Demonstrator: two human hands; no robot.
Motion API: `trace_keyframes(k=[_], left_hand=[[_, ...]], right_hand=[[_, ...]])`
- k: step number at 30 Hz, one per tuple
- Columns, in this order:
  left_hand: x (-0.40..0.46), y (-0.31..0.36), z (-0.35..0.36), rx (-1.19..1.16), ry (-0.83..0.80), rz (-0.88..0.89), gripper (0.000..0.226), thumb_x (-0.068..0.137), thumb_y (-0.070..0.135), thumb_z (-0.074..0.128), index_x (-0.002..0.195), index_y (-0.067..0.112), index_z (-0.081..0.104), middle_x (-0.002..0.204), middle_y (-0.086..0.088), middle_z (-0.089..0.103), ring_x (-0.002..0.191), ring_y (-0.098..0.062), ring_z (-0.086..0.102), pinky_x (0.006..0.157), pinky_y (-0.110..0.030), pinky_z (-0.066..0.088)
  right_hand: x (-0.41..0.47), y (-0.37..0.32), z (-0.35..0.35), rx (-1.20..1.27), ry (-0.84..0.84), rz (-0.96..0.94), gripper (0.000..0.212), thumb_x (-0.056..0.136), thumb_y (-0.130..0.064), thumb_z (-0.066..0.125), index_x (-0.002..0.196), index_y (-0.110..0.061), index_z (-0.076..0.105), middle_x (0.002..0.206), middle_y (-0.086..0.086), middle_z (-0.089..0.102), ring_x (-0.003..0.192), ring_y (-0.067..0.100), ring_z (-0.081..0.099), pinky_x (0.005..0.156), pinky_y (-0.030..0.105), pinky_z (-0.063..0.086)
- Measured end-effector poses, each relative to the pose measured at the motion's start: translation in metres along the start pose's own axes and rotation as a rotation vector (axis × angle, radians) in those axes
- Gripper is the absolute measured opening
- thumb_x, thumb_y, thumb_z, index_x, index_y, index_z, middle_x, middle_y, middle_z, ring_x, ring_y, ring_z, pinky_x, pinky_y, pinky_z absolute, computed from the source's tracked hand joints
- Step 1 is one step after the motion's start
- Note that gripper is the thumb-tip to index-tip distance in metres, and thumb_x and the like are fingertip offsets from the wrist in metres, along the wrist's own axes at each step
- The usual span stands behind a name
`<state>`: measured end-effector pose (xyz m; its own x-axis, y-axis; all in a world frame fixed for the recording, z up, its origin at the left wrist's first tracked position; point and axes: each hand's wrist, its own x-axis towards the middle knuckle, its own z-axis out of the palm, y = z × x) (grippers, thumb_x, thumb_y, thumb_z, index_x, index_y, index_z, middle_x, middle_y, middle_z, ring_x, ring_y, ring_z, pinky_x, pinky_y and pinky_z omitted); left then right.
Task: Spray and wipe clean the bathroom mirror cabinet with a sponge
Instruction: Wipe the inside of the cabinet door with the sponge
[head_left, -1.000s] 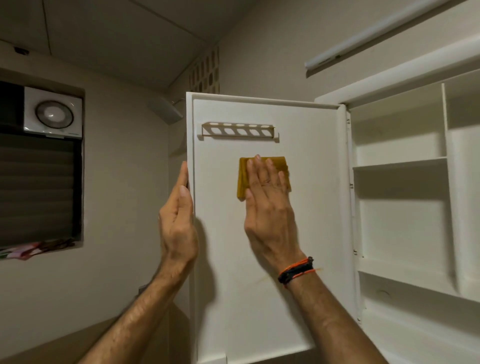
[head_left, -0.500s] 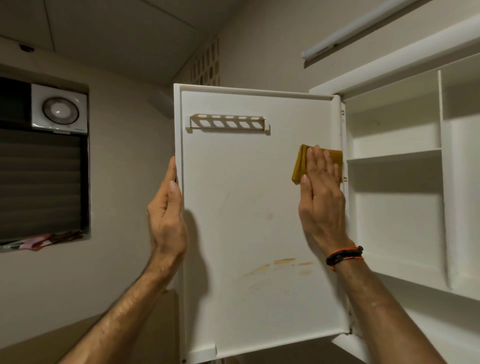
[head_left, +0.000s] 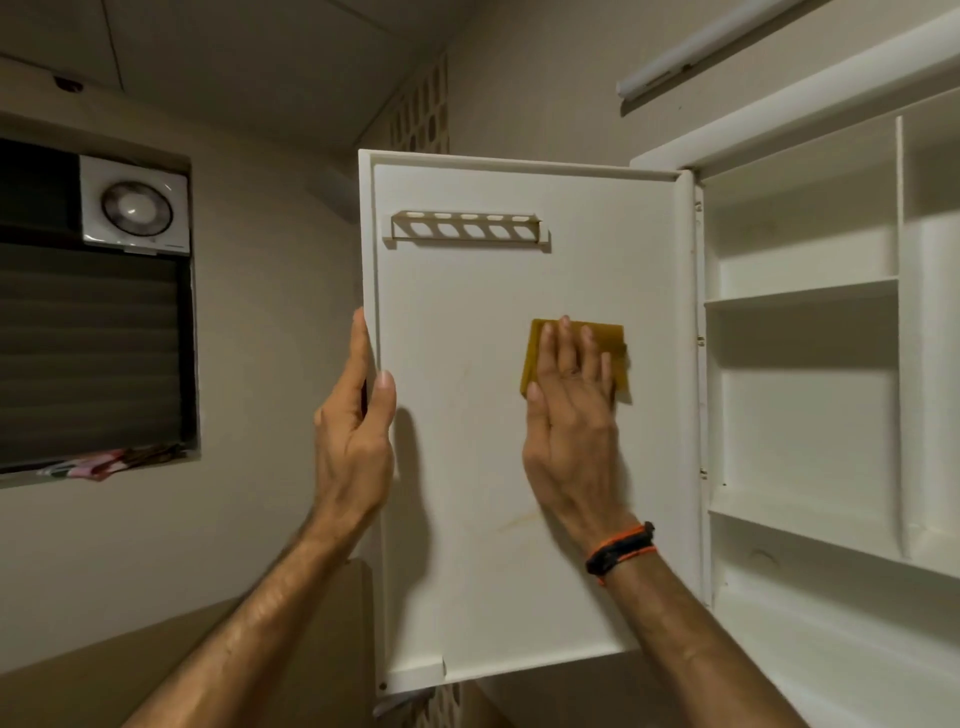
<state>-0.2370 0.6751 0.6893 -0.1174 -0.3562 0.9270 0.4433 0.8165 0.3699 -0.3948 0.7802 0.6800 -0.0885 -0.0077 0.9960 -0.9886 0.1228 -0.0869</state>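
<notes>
The yellow sponge (head_left: 576, 358) lies flat against the inner face of the open cabinet door (head_left: 467, 415), right of its middle and below the slotted rack (head_left: 465, 227). The right hand (head_left: 571, 415) presses it there with straight, spread fingers, likely so the whole face rubs the panel. The left hand (head_left: 356, 415) grips the door's free left edge, thumb on the inner side, apparently to brace it against the push. A faint brownish smear (head_left: 519, 522) shows lower down, not yet wiped. The bare cabinet shelves (head_left: 800, 291) stand to the right.
</notes>
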Motion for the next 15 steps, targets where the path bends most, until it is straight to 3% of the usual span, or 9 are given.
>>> trace_keyframes(k=[3, 5, 7, 9, 11, 15], left_hand=[[-0.004, -0.004, -0.013, 0.122, -0.085, 0.019, 0.06, 0.099, 0.027, 0.04, 0.153, 0.033, 0.017, 0.154, 0.027, 0.029, 0.142, 0.0, 0.033, 0.118, -0.038, 0.03], [-0.007, -0.005, -0.021, 0.173, -0.142, 0.026, 0.061, 0.099, 0.027, 0.04, 0.154, 0.036, 0.015, 0.151, 0.03, 0.033, 0.137, -0.001, 0.041, 0.114, -0.04, 0.037], [-0.011, -0.007, -0.027, 0.214, -0.18, 0.044, 0.062, 0.098, 0.024, 0.041, 0.155, 0.033, 0.017, 0.14, 0.044, 0.037, 0.125, 0.008, 0.048, 0.107, -0.031, 0.042], [-0.014, -0.009, -0.032, 0.244, -0.202, 0.074, 0.061, 0.098, 0.022, 0.041, 0.155, 0.026, 0.018, 0.139, 0.045, 0.036, 0.125, 0.012, 0.047, 0.105, -0.021, 0.041], [-0.018, -0.009, -0.035, 0.289, -0.219, 0.106, 0.061, 0.099, 0.021, 0.042, 0.155, 0.022, 0.019, 0.143, 0.035, 0.037, 0.126, 0.009, 0.049, 0.105, -0.016, 0.04], [-0.025, -0.011, -0.037, 0.463, -0.21, 0.228, 0.062, 0.099, 0.019, 0.043, 0.155, 0.014, 0.016, 0.148, -0.004, 0.048, 0.121, -0.015, 0.058, 0.105, -0.024, 0.044]], right_hand=[[-0.004, -0.027, 0.016, -0.01, -0.023, -0.059, 0.056, 0.098, -0.013, 0.045, 0.151, -0.005, 0.029, 0.159, 0.011, 0.028, 0.15, 0.029, 0.015, 0.123, 0.049, 0.013], [-0.007, -0.041, 0.024, -0.037, -0.066, -0.117, 0.058, 0.099, -0.015, 0.041, 0.153, -0.006, 0.023, 0.161, 0.011, 0.023, 0.152, 0.028, 0.01, 0.123, 0.047, 0.01], [-0.011, -0.058, 0.035, -0.064, -0.115, -0.185, 0.058, 0.1, -0.018, 0.038, 0.155, -0.007, 0.021, 0.162, 0.011, 0.019, 0.152, 0.027, 0.005, 0.124, 0.046, 0.007], [-0.016, -0.075, 0.047, -0.056, -0.144, -0.222, 0.058, 0.1, -0.021, 0.035, 0.155, -0.008, 0.022, 0.163, 0.011, 0.018, 0.152, 0.025, 0.004, 0.124, 0.045, 0.006], [-0.019, -0.086, 0.054, -0.043, -0.144, -0.213, 0.057, 0.1, -0.023, 0.032, 0.154, -0.008, 0.024, 0.162, 0.011, 0.02, 0.152, 0.025, 0.005, 0.124, 0.044, 0.006], [-0.02, -0.081, 0.055, -0.07, -0.143, -0.228, 0.057, 0.101, -0.023, 0.031, 0.154, -0.007, 0.024, 0.163, 0.01, 0.019, 0.152, 0.024, 0.005, 0.124, 0.044, 0.007]])
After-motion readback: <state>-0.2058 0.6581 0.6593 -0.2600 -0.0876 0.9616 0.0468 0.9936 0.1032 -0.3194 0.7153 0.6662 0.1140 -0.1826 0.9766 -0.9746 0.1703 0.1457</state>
